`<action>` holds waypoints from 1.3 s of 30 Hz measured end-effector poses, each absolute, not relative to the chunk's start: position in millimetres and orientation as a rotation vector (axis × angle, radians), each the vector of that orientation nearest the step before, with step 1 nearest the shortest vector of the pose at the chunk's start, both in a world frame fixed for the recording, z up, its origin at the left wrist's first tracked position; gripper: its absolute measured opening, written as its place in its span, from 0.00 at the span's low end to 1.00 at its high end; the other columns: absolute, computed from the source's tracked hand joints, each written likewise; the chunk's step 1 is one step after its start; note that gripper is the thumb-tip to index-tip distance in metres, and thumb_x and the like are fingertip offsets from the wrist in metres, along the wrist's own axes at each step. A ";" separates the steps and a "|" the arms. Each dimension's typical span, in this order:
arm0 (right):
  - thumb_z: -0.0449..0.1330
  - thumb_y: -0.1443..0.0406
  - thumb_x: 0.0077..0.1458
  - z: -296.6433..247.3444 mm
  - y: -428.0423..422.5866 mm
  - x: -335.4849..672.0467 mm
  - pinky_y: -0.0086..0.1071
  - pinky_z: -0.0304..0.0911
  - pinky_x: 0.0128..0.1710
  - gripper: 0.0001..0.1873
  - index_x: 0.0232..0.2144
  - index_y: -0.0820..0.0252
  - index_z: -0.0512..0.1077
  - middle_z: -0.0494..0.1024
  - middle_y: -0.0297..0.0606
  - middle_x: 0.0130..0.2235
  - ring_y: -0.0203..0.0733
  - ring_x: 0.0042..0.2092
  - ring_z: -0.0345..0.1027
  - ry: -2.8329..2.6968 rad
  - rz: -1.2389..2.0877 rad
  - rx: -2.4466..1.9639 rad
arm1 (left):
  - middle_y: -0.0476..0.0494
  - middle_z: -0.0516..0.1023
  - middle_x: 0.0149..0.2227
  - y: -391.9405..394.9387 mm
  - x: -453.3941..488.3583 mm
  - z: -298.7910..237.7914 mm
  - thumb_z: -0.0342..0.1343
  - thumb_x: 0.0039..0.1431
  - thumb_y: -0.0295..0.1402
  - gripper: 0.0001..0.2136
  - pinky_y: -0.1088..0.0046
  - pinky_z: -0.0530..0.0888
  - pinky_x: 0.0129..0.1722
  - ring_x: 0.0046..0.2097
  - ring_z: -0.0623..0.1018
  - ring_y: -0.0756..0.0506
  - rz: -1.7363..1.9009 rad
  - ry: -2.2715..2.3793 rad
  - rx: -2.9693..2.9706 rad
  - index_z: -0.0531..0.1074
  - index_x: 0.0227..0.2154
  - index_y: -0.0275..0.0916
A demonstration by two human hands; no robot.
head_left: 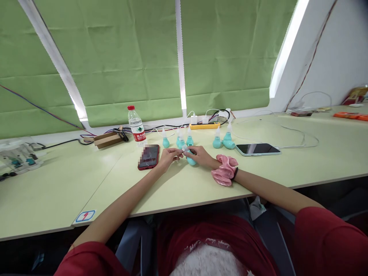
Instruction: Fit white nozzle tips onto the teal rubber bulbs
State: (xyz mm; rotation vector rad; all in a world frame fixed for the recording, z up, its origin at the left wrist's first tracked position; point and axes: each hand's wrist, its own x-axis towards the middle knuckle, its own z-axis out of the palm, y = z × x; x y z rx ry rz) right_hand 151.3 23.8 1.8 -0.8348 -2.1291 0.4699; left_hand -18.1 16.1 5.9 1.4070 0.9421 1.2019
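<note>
Near the table's middle, my right hand (200, 156) grips a teal squeeze bulb (191, 160), which looks like a bulb syringe. My left hand (170, 158) is closed, with its fingertips pinching a small clear nozzle (184, 148) at the top of that bulb. Whether the nozzle is fully seated on the bulb is hidden by the fingers. Just beyond the hands, several teal bulbs with clear pointed nozzles stand upright, among them one bulb (166, 142) on the left. Right of them stand another upright bulb (217, 142) and a bulb lying on its side (229, 144).
A red-cased phone (149, 157) lies left of my left hand, with a water bottle (137, 128) behind it. Another phone (258, 149) lies on the right, on a cable. At the back are a yellow power strip (204, 125) and an open cardboard box (107, 139).
</note>
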 end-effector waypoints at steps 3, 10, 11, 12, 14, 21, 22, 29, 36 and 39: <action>0.49 0.56 0.51 5.2 19.0 150.0 0.26 0.51 0.26 0.17 0.30 0.63 0.69 0.68 0.33 0.25 0.32 0.25 0.55 -2.118 0.336 -0.934 | 0.45 0.71 0.21 15.7 -18.1 5.6 0.61 0.35 0.34 0.11 0.75 0.64 0.26 0.24 0.67 0.54 1.254 1.006 1.372 0.73 0.22 0.31; 0.49 0.55 0.51 5.7 18.5 151.1 0.25 0.50 0.27 0.17 0.30 0.63 0.68 0.68 0.34 0.25 0.32 0.26 0.56 -2.145 0.285 -0.925 | 0.45 0.71 0.24 8.5 -18.2 11.7 0.62 0.35 0.34 0.11 0.78 0.64 0.26 0.27 0.68 0.54 1.161 0.954 1.217 0.73 0.23 0.32; 0.49 0.55 0.51 5.2 18.9 151.2 0.25 0.51 0.27 0.17 0.30 0.63 0.68 0.68 0.34 0.25 0.32 0.26 0.57 -2.147 0.287 -0.903 | 0.46 0.70 0.23 7.9 -18.0 12.3 0.62 0.35 0.34 0.11 0.78 0.63 0.25 0.26 0.67 0.54 1.150 0.946 1.182 0.73 0.23 0.32; 0.49 0.55 0.50 4.8 19.0 151.2 0.25 0.50 0.27 0.17 0.30 0.63 0.68 0.68 0.34 0.25 0.32 0.26 0.56 -2.147 0.288 -0.883 | 0.47 0.70 0.23 7.6 -17.8 12.6 0.62 0.34 0.33 0.11 0.79 0.63 0.24 0.25 0.67 0.55 1.145 0.941 1.150 0.73 0.24 0.32; 0.49 0.56 0.50 4.4 18.7 150.8 0.25 0.50 0.27 0.16 0.30 0.64 0.68 0.68 0.33 0.25 0.31 0.26 0.56 -2.139 0.287 -0.846 | 0.48 0.69 0.22 7.5 -17.2 12.7 0.62 0.34 0.32 0.11 0.80 0.61 0.22 0.25 0.67 0.55 1.152 0.926 1.109 0.73 0.23 0.31; 0.50 0.56 0.50 3.7 16.0 149.7 0.24 0.51 0.27 0.16 0.30 0.64 0.68 0.68 0.33 0.25 0.31 0.25 0.54 -2.100 0.281 -0.798 | 0.49 0.67 0.21 4.6 -14.3 14.1 0.61 0.35 0.31 0.09 0.79 0.62 0.23 0.26 0.66 0.55 1.154 0.865 1.102 0.71 0.22 0.32; 0.50 0.56 0.50 3.3 15.9 149.6 0.25 0.51 0.27 0.17 0.30 0.64 0.68 0.68 0.33 0.25 0.31 0.25 0.54 -2.100 0.279 -0.801 | 0.49 0.66 0.21 3.8 -13.7 14.5 0.60 0.35 0.31 0.08 0.79 0.62 0.23 0.25 0.66 0.55 1.154 0.878 1.108 0.71 0.22 0.32; 0.48 0.55 0.51 3.5 18.7 146.5 0.25 0.53 0.29 0.17 0.29 0.64 0.67 0.68 0.33 0.26 0.31 0.27 0.56 -2.070 0.498 -0.734 | 0.52 0.62 0.18 7.4 -13.0 15.8 0.57 0.37 0.32 0.07 0.78 0.66 0.25 0.24 0.65 0.55 1.190 0.913 1.221 0.67 0.18 0.32; 0.51 0.55 0.48 10.3 26.2 147.2 0.27 0.54 0.22 0.15 0.23 0.63 0.63 0.65 0.31 0.18 0.32 0.20 0.57 -1.873 1.290 -0.605 | 0.52 0.60 0.19 9.9 -18.4 18.0 0.57 0.39 0.32 0.08 0.81 0.65 0.23 0.25 0.64 0.56 1.081 0.755 1.293 0.66 0.17 0.32; 0.51 0.58 0.48 13.9 23.6 149.0 0.28 0.52 0.20 0.13 0.21 0.63 0.62 0.64 0.32 0.16 0.32 0.18 0.55 -1.792 1.514 -0.570 | 0.51 0.60 0.18 9.2 -19.4 17.7 0.58 0.38 0.31 0.08 0.82 0.63 0.22 0.28 0.67 0.53 1.033 0.703 1.270 0.65 0.16 0.32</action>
